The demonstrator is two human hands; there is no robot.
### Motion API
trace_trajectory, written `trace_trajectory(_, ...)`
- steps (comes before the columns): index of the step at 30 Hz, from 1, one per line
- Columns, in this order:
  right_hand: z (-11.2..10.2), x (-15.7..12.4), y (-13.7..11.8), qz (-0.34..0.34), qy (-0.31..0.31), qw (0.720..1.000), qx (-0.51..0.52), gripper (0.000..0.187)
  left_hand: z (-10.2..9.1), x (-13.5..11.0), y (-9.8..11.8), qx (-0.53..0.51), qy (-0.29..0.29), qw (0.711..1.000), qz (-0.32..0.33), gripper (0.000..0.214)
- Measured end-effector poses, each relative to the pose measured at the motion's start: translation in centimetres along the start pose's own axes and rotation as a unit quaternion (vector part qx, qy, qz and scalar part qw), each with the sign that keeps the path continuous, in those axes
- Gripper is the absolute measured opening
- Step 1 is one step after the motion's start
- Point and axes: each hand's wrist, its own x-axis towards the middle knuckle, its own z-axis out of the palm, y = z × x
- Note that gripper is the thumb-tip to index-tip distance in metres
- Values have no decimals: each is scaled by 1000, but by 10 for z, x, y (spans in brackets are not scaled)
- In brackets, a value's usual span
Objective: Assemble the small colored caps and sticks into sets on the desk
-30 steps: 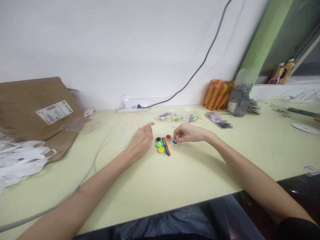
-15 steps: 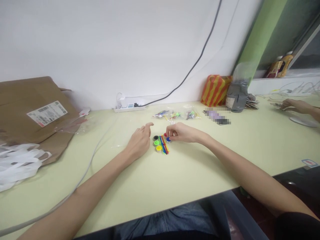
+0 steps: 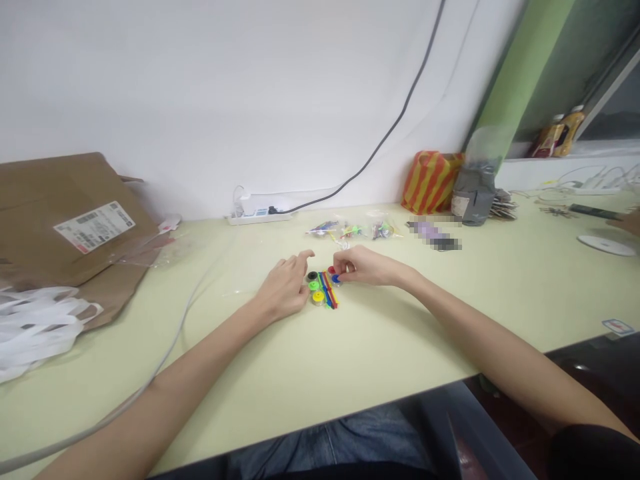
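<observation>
Small coloured plastic wheels lie in a cluster on the pale yellow table [image 3: 380, 347]: a black one [image 3: 313, 276], a green one [image 3: 314, 285] and a yellow one [image 3: 319, 297], beside a bundle of coloured sticks [image 3: 329, 291]. My left hand [image 3: 284, 288] rests just left of the wheels, fingers loosely curled, index finger stretched over the black wheel, holding nothing. My right hand [image 3: 364, 265] is pinched on a blue wheel [image 3: 336, 278] at the right side of the sticks. A red wheel [image 3: 331, 270] sits by its fingertips.
Small clear bags of parts [image 3: 353, 231] lie behind the cluster. A white power strip [image 3: 257, 213] and black cable run along the wall. A brown cardboard sheet [image 3: 65, 220] and white bags [image 3: 35, 323] are left. A striped bag [image 3: 431, 180] and phone [image 3: 434, 235] are right.
My right hand has brought the blue wheel leftward up to the sticks. My left hand has shifted slightly toward the wheels. Another person's hand at the far right has withdrawn.
</observation>
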Motion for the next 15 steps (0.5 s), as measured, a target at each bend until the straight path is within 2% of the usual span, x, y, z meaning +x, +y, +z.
trace_trajectory(7,-4,-2,-5,-3,-14,1000,3,8,4,1,0,26,13,1000,-3,61)
trace_trajectory(10,-9,-2,1,-7,-6,1000,-2,6,4,1,-1,19,19,1000,-4,61)
trace_trajectory(12,-12,-2,10,7,42,999,-18,8,3,1,-1,13,20,1000,-4,60)
trace_trajectory(15,-14,0,31,47,151,985,-69,24,2,1,-2,16,8,1000,-7,59)
